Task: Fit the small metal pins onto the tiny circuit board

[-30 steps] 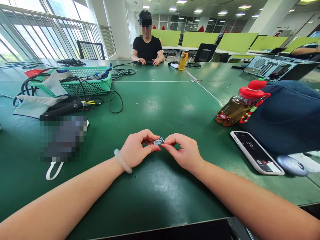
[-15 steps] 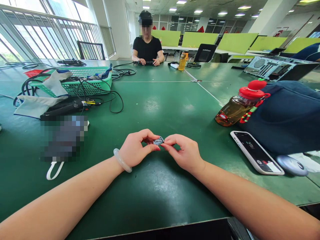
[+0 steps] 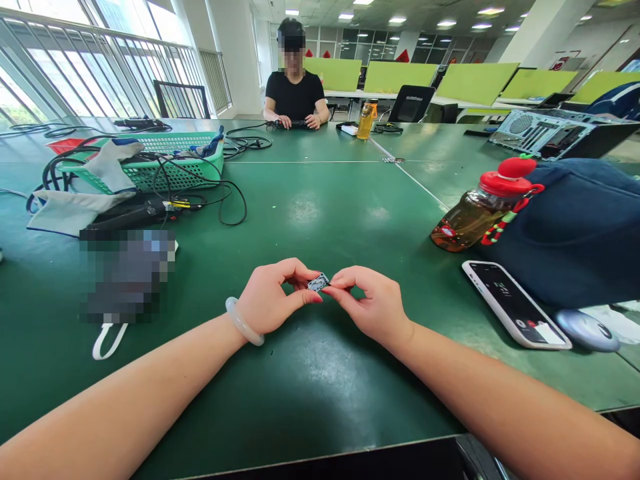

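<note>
Between my two hands, above the green table [image 3: 300, 373], is a small circuit board [image 3: 318, 283] with light and dark markings. My left hand [image 3: 273, 297], a pale bangle [image 3: 244, 321] at its wrist, pinches the board's left side between thumb and fingers. My right hand [image 3: 370, 301] is closed in a pinch at the board's right edge, its thumb and fingertip touching it. The fingertips cover parts of the board, so its full outline is hidden.
On the left are a green basket [image 3: 173, 170] of cables and gloves and a blurred dark object [image 3: 127, 277]. On the right are a red-lidded bottle [image 3: 465, 217], a dark blue bag [image 3: 575, 240], a phone [image 3: 515, 303] and a mouse [image 3: 587, 330]. A person [image 3: 295, 93] sits opposite.
Both hands keep their pinch on the small circuit board. The board has turned very slightly, and my right hand has shifted a touch. The view has moved a little.
</note>
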### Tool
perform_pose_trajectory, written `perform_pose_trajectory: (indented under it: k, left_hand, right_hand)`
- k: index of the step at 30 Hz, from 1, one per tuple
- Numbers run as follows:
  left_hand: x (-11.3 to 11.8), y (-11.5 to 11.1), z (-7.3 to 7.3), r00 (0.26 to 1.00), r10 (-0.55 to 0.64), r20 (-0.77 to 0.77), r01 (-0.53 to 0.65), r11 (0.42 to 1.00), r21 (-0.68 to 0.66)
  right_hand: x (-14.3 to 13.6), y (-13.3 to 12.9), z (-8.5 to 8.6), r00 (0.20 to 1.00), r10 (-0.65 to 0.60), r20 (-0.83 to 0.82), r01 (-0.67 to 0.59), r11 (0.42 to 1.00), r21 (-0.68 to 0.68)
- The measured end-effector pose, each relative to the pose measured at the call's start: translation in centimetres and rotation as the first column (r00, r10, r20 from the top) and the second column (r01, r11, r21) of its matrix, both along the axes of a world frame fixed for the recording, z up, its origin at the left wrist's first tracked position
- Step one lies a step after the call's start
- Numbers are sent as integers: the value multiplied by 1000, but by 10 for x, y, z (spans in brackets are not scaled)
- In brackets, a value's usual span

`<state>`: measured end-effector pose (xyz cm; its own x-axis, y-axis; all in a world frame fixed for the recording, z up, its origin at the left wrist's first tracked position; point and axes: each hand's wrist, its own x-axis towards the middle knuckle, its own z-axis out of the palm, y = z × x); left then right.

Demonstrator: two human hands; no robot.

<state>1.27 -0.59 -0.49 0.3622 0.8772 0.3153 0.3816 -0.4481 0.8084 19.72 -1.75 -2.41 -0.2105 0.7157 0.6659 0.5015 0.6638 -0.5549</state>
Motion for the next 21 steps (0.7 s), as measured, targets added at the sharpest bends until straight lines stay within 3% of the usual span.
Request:
perform_pose_trajectory:
  k: [10, 13, 16, 19, 21]
  left_hand:
    - [2, 0, 2, 994, -58, 95, 74, 981, -178]
    - [2, 1, 3, 977, -84, 198, 148, 930, -336]
    - [2, 3, 3, 948, -93, 306, 239, 841, -485]
    - [1, 5, 2, 918, -75, 388, 294, 785, -546]
    - [0, 7, 0, 910, -51, 412, 294, 781, -552]
  right_hand:
    - [1, -2, 2, 999, -10, 33, 12, 999, -48]
    - [2, -2, 3, 996, 32, 78, -33, 999, 9]
    - [4, -3, 4, 989, 100, 110, -113, 987, 118]
    - [6, -4, 5, 983, 124, 138, -150, 970, 190]
    - [6, -4, 6, 977, 121, 173, -151, 972, 177]
